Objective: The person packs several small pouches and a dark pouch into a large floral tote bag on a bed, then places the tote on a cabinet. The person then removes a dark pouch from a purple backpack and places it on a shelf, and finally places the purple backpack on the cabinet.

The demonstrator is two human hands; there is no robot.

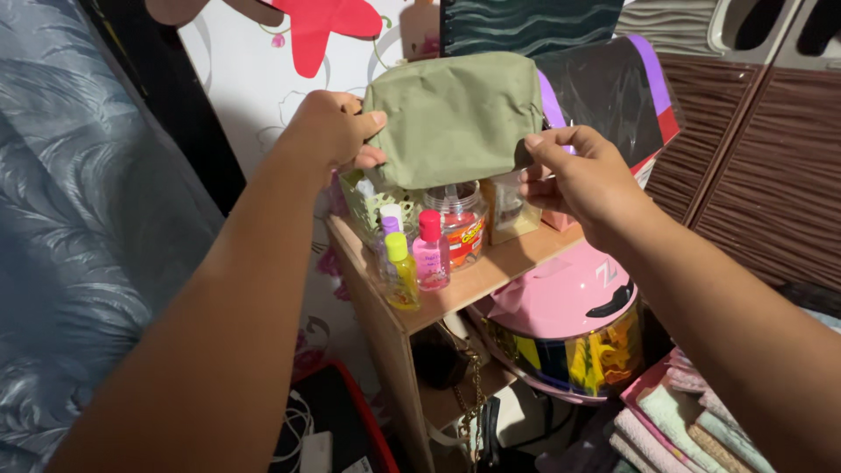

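The left hand (pixel 328 131) and right hand (pixel 574 175) each pinch an end of the olive pouch (pixel 451 118) (long axis level), just above the wooden shelf (pixel 477 278).

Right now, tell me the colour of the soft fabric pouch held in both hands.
Olive green fabric pouch, plain; head view.

Two forearms in view, both bare from frame edge to wrist. No sleeves, no cuffs visible. Left hand (pixel 328 131): no glove, no ring or bracelet visible on side facing camera. Right hand (pixel 574 180): no glove, wrist bare, no watch or band seen. Thumbnails short, unpainted as far as visible. Forearms broad, smooth, no markings seen. Upper arms and torso out of frame.
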